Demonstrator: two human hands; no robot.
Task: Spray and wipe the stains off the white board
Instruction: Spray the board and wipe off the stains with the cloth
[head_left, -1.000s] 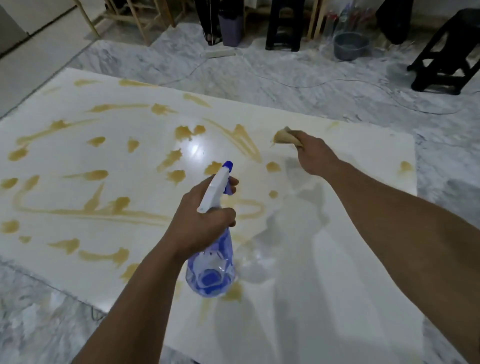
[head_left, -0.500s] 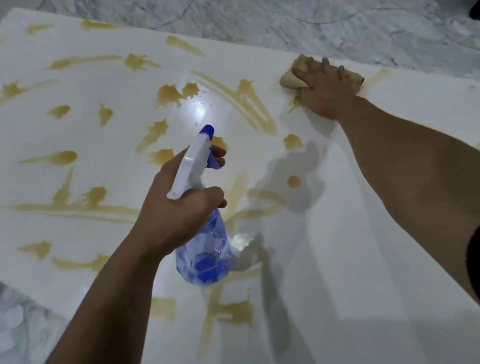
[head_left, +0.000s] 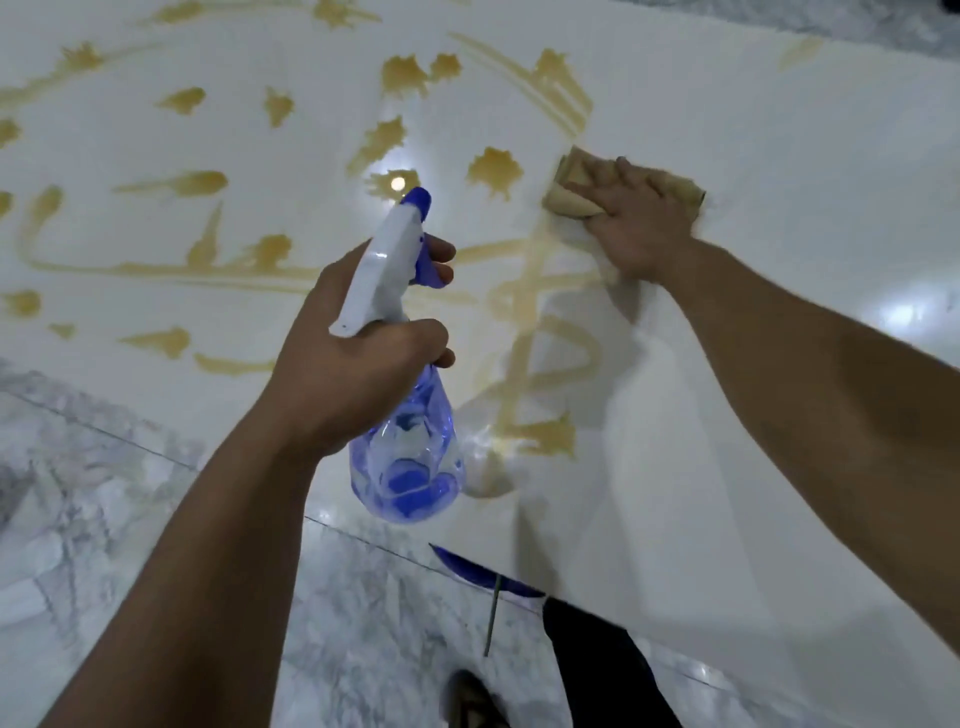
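The white board (head_left: 779, 156) lies flat on the floor, covered on its left and middle with several yellow-brown stains (head_left: 493, 169) and smears. My left hand (head_left: 353, 358) grips a clear blue spray bottle (head_left: 408, 457) by its white and blue trigger head, held above the board's near edge with the nozzle pointing away from me. My right hand (head_left: 639, 228) presses a folded tan cloth (head_left: 569, 189) flat on the board, just right of the stains. The board to the right of the cloth looks wiped and white.
Grey marble floor (head_left: 104, 493) runs along the board's near edge. A blue object (head_left: 467, 569) and a thin stick (head_left: 491, 618) poke out from under that edge. My dark trouser leg (head_left: 597, 670) and foot show at the bottom.
My right hand has dragged the cloth from the far edge of the board toward me, to beside the middle stains. The view has tilted down and closer. The bottle stays gripped.
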